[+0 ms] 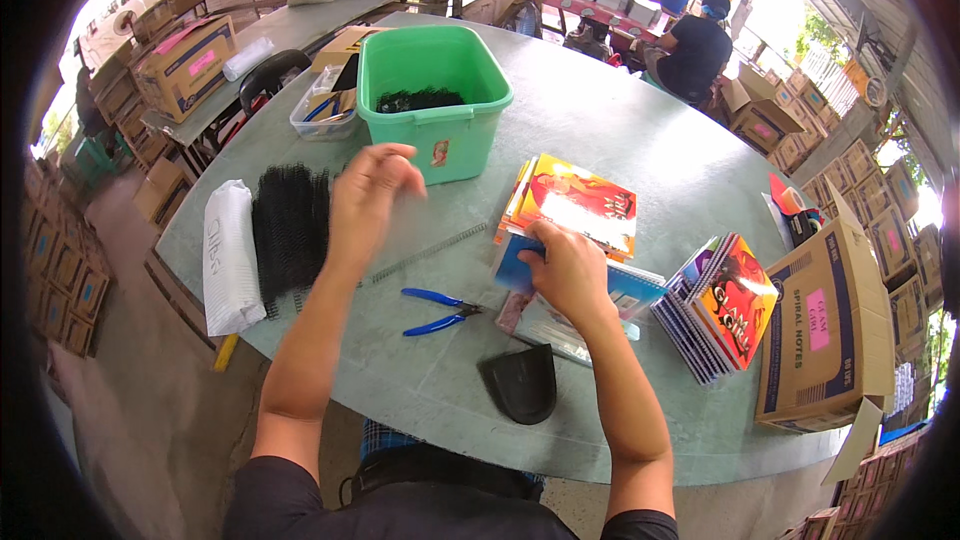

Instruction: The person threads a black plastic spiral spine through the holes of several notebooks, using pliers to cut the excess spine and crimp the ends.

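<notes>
My right hand (570, 275) grips a blue-covered notebook (515, 265), thumb on top, just in front of a stack of orange-and-yellow notebooks (580, 200). My left hand (375, 195) is raised over the table in front of the green tub (435, 130). Motion smears its fingers, and I cannot make out anything in them. One thin spiral coil (430, 252) lies between my hands. Nearer me are blue-handled cutting pliers (440, 311) and a black rounded pad (522, 385). A clear plastic piece (560, 330) lies partly under my right hand.
Black spiral coils (290, 230) lie in a bundle beside a white wrapped roll (232, 260) at the left. Bound notebooks (715, 305) stand stacked at the right, near an open cardboard box (835, 325). A clear bin (325, 115) holds tools. Another person (693, 50) sits beyond the table.
</notes>
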Available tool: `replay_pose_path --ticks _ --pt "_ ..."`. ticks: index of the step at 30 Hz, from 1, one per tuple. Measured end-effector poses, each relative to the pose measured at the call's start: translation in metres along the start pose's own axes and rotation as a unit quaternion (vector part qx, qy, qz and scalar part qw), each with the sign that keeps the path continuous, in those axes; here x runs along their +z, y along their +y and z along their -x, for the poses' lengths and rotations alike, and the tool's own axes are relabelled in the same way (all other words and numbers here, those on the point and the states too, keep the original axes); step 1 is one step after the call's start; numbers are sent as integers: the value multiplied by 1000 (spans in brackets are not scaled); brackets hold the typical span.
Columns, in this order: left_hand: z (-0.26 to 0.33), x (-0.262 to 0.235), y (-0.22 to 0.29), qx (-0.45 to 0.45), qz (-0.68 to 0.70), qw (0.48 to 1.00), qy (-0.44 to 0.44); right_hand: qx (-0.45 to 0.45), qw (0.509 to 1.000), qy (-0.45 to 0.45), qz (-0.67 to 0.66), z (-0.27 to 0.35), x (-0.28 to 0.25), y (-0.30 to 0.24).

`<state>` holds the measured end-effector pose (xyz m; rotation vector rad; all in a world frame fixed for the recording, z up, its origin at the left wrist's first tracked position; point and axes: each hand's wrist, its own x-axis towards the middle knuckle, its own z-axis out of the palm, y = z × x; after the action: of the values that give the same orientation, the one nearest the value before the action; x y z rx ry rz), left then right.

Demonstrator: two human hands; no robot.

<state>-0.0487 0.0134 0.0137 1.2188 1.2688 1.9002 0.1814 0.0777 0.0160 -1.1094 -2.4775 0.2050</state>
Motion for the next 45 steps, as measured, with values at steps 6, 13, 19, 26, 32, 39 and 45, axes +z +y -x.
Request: replay_pose_path --ticks 6,13,19,26,32,39,45 --pt "53 44 -41 -106 -262 905 -317 3 998 -53 23 1 4 0" --pt "46 51 -10 35 -272 938 -214 11 998 33 45 1 13 -5" --pt "50 57 -16 100 -234 950 -183 21 996 67 -54 7 5 -3" --pt "52 69 -17 60 -242 953 -169 21 997 47 -65 10 6 2" --pt "48 67 -21 118 -266 949 -125 -8 996 52 -65 12 4 3" --pt "53 62 -13 167 -215 954 -129 0 995 -8 -100 10 -7 11" --pt "51 65 -24 103 -218 963 -124 -10 995 9 -95 12 -4 5"
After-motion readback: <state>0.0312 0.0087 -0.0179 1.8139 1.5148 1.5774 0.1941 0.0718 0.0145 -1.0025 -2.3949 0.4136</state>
